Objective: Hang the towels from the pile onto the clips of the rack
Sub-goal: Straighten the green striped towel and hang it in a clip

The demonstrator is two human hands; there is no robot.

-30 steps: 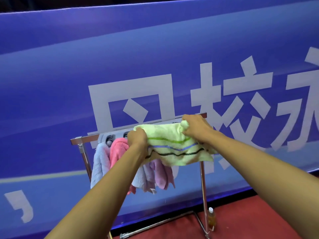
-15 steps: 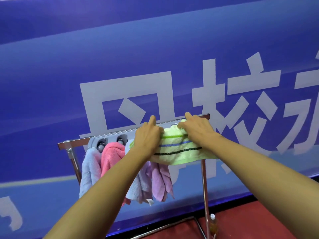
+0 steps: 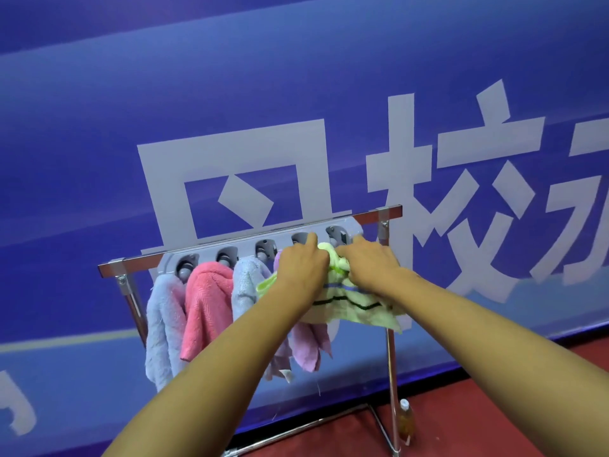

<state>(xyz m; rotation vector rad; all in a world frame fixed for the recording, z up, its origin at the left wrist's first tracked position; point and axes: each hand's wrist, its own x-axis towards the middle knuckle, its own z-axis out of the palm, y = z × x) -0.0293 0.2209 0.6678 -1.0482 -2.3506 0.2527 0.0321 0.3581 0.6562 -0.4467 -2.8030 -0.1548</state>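
A chrome rack (image 3: 112, 267) carries a grey clip bar (image 3: 247, 247) with several round clips. Several towels hang from the left clips: a pale blue towel (image 3: 163, 321), a pink towel (image 3: 204, 298), a grey-blue towel (image 3: 245, 285) and a lilac towel (image 3: 309, 346). The light green striped towel (image 3: 359, 306) is bunched just below the rightmost clip (image 3: 339, 234). My left hand (image 3: 301, 268) and my right hand (image 3: 367, 263) both grip its top edge, side by side, pressing it up at the bar. The pile of towels is out of view.
A blue banner with large white characters (image 3: 296, 127) stands right behind the rack. A small bottle of yellow liquid (image 3: 406, 420) sits on the red floor (image 3: 494, 420) by the rack's right leg (image 3: 392, 374).
My hands have come closer together and bunched the green towel's top edge, raising it to the rightmost clip. The view has shifted so the rack sits more to the right.
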